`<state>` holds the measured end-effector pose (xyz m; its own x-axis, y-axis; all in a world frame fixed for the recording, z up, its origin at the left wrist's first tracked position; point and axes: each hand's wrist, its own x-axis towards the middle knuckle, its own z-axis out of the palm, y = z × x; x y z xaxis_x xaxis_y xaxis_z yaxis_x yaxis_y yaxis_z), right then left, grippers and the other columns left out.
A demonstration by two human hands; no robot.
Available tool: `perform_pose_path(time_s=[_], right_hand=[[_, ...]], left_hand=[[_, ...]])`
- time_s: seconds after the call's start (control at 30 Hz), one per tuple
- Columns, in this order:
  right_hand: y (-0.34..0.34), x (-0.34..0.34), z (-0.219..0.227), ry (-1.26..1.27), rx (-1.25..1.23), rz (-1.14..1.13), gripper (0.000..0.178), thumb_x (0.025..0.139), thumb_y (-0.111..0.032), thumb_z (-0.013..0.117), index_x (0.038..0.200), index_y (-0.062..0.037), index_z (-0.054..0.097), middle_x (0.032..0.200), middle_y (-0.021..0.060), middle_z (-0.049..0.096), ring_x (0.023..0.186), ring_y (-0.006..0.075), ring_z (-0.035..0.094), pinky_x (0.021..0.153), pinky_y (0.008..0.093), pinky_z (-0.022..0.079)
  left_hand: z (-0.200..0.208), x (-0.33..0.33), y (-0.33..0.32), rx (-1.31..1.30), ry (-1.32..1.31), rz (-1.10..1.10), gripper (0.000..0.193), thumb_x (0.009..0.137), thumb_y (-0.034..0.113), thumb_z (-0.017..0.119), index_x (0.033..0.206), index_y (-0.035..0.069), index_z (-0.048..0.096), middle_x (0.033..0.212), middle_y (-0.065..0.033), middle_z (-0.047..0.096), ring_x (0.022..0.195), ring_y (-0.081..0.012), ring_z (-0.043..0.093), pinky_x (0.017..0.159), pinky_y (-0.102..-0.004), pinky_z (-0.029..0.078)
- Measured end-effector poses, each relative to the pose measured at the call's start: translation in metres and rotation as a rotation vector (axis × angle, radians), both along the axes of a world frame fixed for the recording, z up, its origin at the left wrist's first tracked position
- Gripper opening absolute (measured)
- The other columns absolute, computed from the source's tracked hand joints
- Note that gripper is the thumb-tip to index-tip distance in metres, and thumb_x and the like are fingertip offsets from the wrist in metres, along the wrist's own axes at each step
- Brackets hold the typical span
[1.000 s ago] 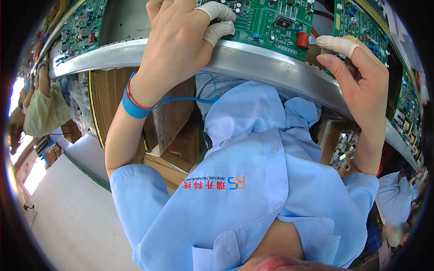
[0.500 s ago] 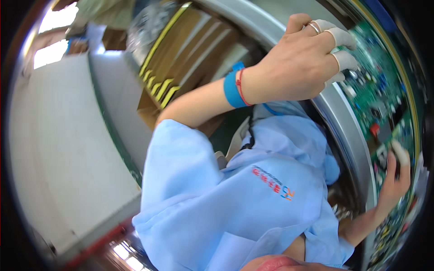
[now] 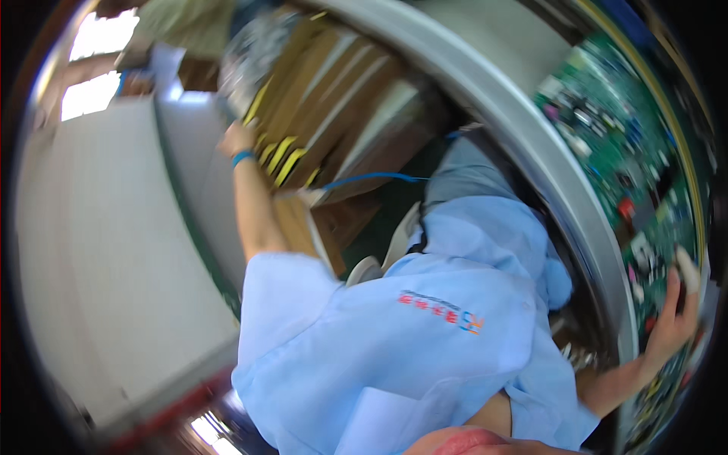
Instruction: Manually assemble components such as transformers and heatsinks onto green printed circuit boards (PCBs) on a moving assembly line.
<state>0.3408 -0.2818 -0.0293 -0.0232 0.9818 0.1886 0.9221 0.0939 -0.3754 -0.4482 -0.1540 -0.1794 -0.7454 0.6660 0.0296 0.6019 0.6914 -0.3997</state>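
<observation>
away from the upper circuit board (image 3: pixel 599 80) goes the left hand (image 3: pixel 240 138), which half a second ago hung over that board and is now well apart from the metal rail (image 3: pixel 485 72), out on the body's side of it. the right hand (image 3: pixel 675 307) stays beyond the rail, about where it was.

the left hand looks loosely curled, by the cardboard (image 3: pixel 322 83) with its yellow strips (image 3: pixel 284 158); it is small and blurred, so i cannot tell whether it touches or grips anything. a blue wristband (image 3: pixel 243 158) sits round its wrist, and a blue cord (image 3: pixel 368 179) runs between the cardboard and the rail.

the right hand has its thumb and forefinger raised with a slim gap between them and nothing seen in it; a pale cover sits on the forefinger. the other fingers are hard to make out. it is near the lower circuit board (image 3: pixel 641 254), though i cannot tell if it touches.

both boards lie on the far side of the rail, close along it, and the upper one carries a red block (image 3: pixel 626 207). on the body's side of the rail, well apart from it, stands a white table (image 3: pixel 91 258).
</observation>
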Motion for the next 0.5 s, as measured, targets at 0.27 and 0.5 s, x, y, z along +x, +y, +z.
perform_pose_path(time_s=[0.27,0.5], right_hand=[[-0.099,0.044,0.004,0.299,0.258,-0.738,0.023,0.089,-0.007,0.066,0.111,-0.0010,0.068,0.102,0.0021,0.068,0.092,0.0067,0.059,0.082,0.0194,0.045],[-0.304,0.065,-0.045,-0.276,-0.014,-1.597,0.027,0.083,-0.036,0.067,0.102,-0.0171,0.071,0.094,0.0137,0.070,0.091,0.0303,0.067,0.077,0.0387,0.051]], left_hand=[[-0.157,0.253,0.157,-0.202,-0.416,-0.857,0.059,0.078,0.059,0.060,0.105,0.007,0.070,0.096,-0.0170,0.070,0.087,-0.0350,0.068,0.071,-0.0479,0.051],[-0.206,0.386,0.171,-0.381,-0.615,-1.143,0.057,0.078,0.057,0.060,0.104,0.007,0.070,0.093,-0.0165,0.070,0.084,-0.0341,0.067,0.068,-0.0467,0.050]])
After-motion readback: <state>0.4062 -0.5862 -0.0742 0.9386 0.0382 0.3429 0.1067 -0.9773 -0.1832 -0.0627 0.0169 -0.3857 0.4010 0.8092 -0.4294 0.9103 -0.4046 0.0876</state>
